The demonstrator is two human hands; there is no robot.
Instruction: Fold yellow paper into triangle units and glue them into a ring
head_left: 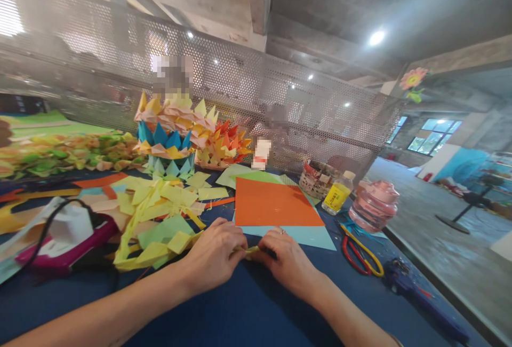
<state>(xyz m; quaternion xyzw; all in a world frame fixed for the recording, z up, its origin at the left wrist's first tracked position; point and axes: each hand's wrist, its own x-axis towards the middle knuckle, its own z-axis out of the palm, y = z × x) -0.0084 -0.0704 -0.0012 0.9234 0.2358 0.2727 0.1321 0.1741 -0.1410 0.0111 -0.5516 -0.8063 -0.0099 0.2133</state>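
My left hand and my right hand meet over the dark blue table, fingers curled in a pinch. Between them runs a small bit of yellow paper strip, gripped from both sides. To the left of my left hand a chain of folded yellow paper curves away and seems to run on behind the hand. Just beyond my fingers lies an orange paper sheet on top of light blue and green sheets. My fingertips hide the exact fold.
Folded-paper crowns stand behind, near a perforated metal screen. On the left are cut paper scraps and a magenta box with a cable. Right: a yellow-labelled bottle, pink jug, scissors and blue glue gun.
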